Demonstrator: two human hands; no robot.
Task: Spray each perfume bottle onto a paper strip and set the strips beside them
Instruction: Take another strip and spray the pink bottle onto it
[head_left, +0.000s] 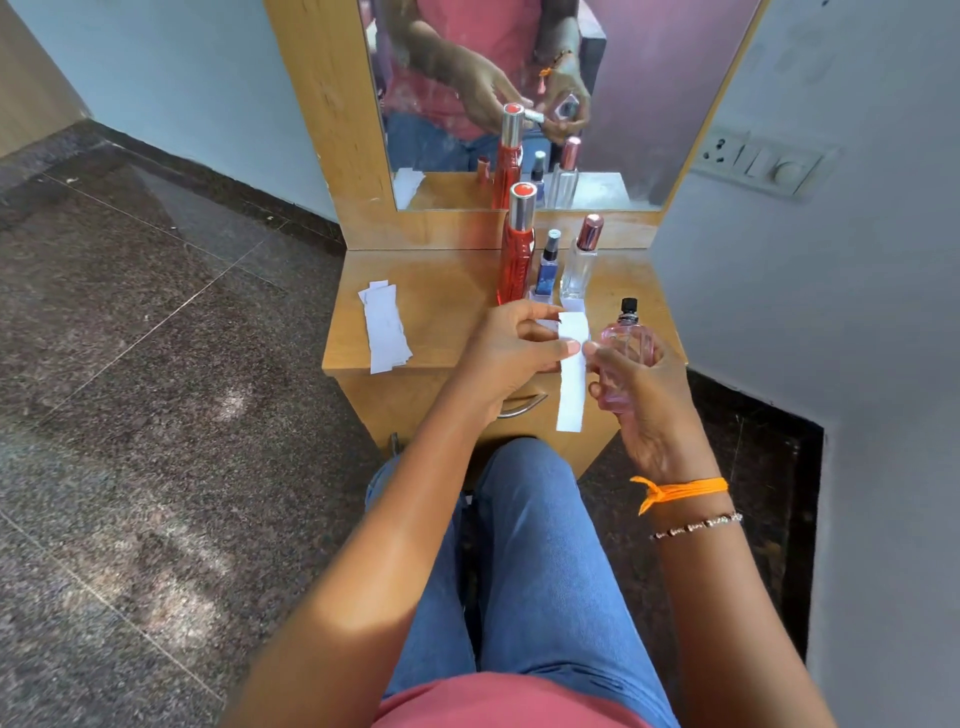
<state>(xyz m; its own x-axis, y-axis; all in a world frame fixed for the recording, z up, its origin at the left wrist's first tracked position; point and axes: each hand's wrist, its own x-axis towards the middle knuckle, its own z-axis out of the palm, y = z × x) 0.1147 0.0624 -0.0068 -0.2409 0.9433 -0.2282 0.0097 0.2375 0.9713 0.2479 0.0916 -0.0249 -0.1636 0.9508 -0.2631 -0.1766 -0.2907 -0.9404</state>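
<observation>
My left hand (519, 348) pinches a white paper strip (572, 384) that hangs down in front of the table edge. My right hand (634, 384) grips a clear pink perfume bottle (626, 338) with a black nozzle, close to the strip's right side. Three bottles stand at the back of the wooden table (441, 312): a tall red bottle (515, 249), a small blue bottle (548, 267) and a clear bottle with a rose cap (581, 260). A white strip (571, 304) lies at the foot of the clear bottle. A stack of spare strips (384, 327) lies at the table's left.
A mirror (493, 104) in a wooden frame stands behind the bottles. A drawer handle (522, 405) sits under the tabletop. A grey wall with a switch plate (763, 161) is close on the right. My legs in jeans are below.
</observation>
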